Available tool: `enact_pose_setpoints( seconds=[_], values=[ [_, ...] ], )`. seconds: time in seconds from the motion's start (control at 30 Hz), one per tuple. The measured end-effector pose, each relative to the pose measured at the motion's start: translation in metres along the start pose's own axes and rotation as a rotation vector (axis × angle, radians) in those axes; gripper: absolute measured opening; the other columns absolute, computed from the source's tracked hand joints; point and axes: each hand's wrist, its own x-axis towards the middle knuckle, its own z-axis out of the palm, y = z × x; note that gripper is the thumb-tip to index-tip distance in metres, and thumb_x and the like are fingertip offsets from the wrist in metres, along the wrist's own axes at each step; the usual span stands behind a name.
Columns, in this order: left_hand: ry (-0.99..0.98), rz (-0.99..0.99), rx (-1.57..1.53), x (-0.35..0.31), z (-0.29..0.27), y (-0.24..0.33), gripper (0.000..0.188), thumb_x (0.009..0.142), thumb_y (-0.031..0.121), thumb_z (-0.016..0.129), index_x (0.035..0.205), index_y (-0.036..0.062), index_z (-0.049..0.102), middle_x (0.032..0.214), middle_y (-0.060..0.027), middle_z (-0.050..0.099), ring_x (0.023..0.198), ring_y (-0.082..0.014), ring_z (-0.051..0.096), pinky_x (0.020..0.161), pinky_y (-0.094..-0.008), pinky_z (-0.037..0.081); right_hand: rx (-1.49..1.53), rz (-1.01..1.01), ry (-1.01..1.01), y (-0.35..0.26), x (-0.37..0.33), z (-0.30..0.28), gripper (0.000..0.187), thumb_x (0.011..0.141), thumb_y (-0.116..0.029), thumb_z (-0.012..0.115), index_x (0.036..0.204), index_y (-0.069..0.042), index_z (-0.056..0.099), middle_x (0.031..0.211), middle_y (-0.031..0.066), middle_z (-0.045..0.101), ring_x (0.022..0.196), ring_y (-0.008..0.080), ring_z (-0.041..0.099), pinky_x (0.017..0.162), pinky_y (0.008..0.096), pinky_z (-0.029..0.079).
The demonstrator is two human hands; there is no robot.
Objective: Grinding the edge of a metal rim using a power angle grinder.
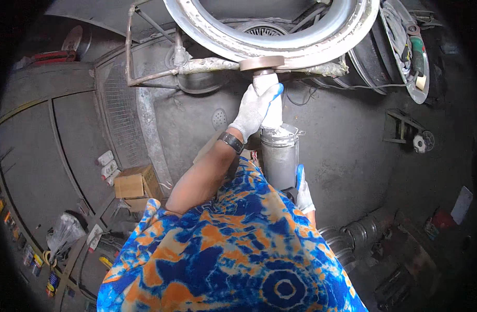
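My left hand (pixel 256 107), in a white glove with blue trim, grips the front neck of a dust-coated grinder (pixel 278 151). My right hand (pixel 302 192), gloved the same way, holds the grinder's rear end close to my body. The grinder's round disc (pixel 261 63) touches the lower edge of a large grey-white wheel rim (pixel 280 44) that rests on a metal stand (pixel 207 66). A dark watch sits on my left wrist. My blue and orange patterned shirt hides the grinder's tail and most of my right arm.
A cardboard box (pixel 132 183) and small white containers (pixel 107 165) lie on the dusty floor at left. More metal rims (pixel 355 236) are stacked at lower right. Another rim with cables (pixel 410 49) leans at upper right. A clear bag (pixel 64 233) sits at lower left.
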Motion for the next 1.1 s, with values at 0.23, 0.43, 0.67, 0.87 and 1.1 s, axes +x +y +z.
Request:
enact_pose_setpoints(
  seconds=[0.23, 0.43, 0.67, 0.87, 1.1],
  values=[
    [0.085, 0.092, 0.005, 0.008, -0.021, -0.006, 0.046, 0.092, 0.032, 0.079, 0.122, 0.001, 0.065, 0.108, -0.0056, 0.07, 0.094, -0.0126, 0.066, 0.082, -0.0305, 0.055, -0.236, -0.177, 0.062, 0.029, 0.045, -0.018, 0.084, 0.108, -0.065, 0.039, 0.134, 0.011, 0.063, 0.127, 0.0151, 0.07, 0.113, 0.0209, 0.064, 0.106, 0.0356, 0.047],
    [0.047, 0.074, -0.031, 0.015, -0.007, -0.022, 0.041, 0.094, 0.032, 0.077, 0.119, 0.0022, 0.063, 0.104, -0.0041, 0.068, 0.09, -0.0114, 0.066, 0.079, -0.0293, 0.055, -0.299, -0.26, 0.038, 0.042, 0.06, -0.06, 0.083, 0.108, -0.064, 0.039, 0.134, 0.011, 0.063, 0.127, 0.0149, 0.07, 0.113, 0.0202, 0.064, 0.106, 0.0349, 0.046],
    [-0.045, 0.065, -0.105, 0.026, 0.06, -0.046, 0.036, 0.094, 0.029, 0.078, 0.115, 0.0048, 0.064, 0.099, -0.0025, 0.067, 0.087, -0.0096, 0.065, 0.076, -0.0282, 0.055, -0.215, -0.152, 0.124, -0.008, 0.018, -0.092, 0.082, 0.107, -0.063, 0.042, 0.137, 0.011, 0.06, 0.13, 0.013, 0.069, 0.117, 0.0207, 0.063, 0.106, 0.0353, 0.047],
    [-0.053, 0.041, -0.136, 0.036, 0.092, -0.053, 0.036, 0.094, 0.029, 0.079, 0.116, 0.0043, 0.066, 0.101, -0.0034, 0.069, 0.087, -0.0101, 0.066, 0.077, -0.0285, 0.056, -0.241, -0.152, 0.196, -0.064, -0.023, -0.078, 0.083, 0.106, -0.066, 0.043, 0.137, 0.008, 0.062, 0.13, 0.0119, 0.069, 0.115, 0.0195, 0.064, 0.104, 0.0346, 0.048],
    [0.012, 0.052, -0.118, 0.024, 0.069, -0.046, 0.038, 0.095, 0.03, 0.078, 0.119, 0.0036, 0.064, 0.104, -0.004, 0.069, 0.09, -0.0105, 0.066, 0.079, -0.029, 0.056, -0.213, -0.104, 0.187, -0.039, -0.001, -0.086, 0.085, 0.103, -0.07, 0.044, 0.13, 0.006, 0.068, 0.123, 0.0119, 0.072, 0.11, 0.0183, 0.065, 0.1, 0.0336, 0.049]
  ],
)
